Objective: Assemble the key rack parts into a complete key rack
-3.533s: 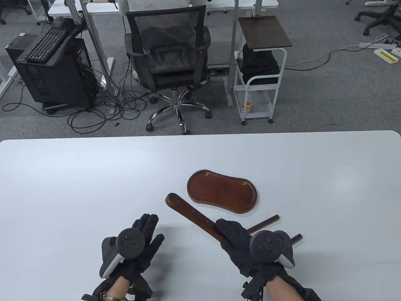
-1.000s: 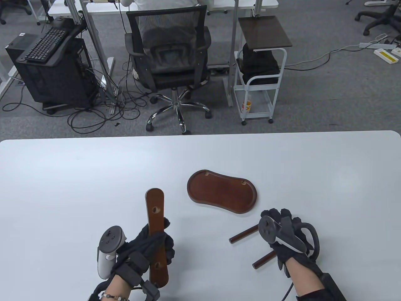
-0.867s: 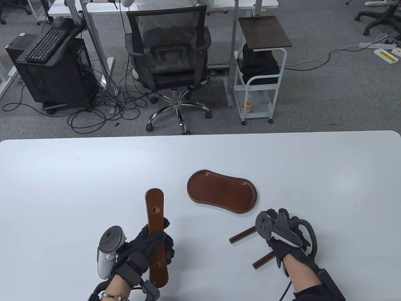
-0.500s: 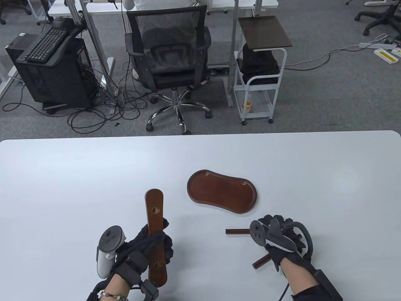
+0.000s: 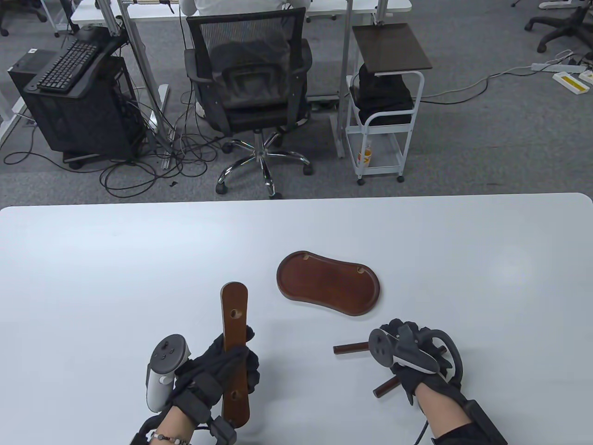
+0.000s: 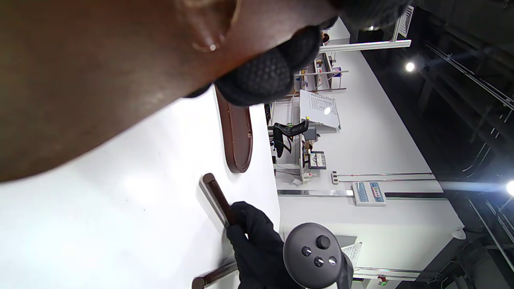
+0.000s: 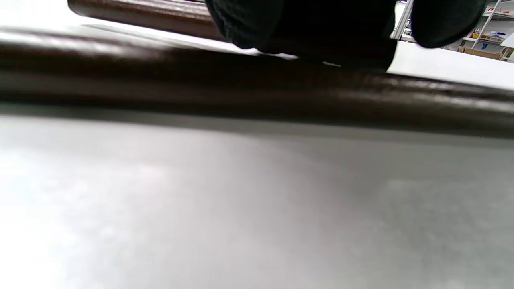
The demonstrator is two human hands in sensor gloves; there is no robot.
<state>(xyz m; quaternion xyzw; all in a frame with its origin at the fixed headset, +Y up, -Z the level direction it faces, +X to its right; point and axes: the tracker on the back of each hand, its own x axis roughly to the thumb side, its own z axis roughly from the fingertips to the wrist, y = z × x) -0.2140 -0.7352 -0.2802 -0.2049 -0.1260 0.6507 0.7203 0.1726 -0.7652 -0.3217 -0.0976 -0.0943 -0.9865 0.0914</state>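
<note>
Slippage worries us most: our left hand grips the bar upright; our right hand pinches one rod just off the table (the other rod lies beside), so misaligned holes could jam it.

Overhead view faces the table; both sideways wrist views skim it closely.

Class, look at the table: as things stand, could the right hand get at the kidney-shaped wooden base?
Probably yes, though not freely. The base lies flat on the table, with bare surface between it and the right hand. But that hand already grips a dowel, so it would likely have to release it first.
</note>
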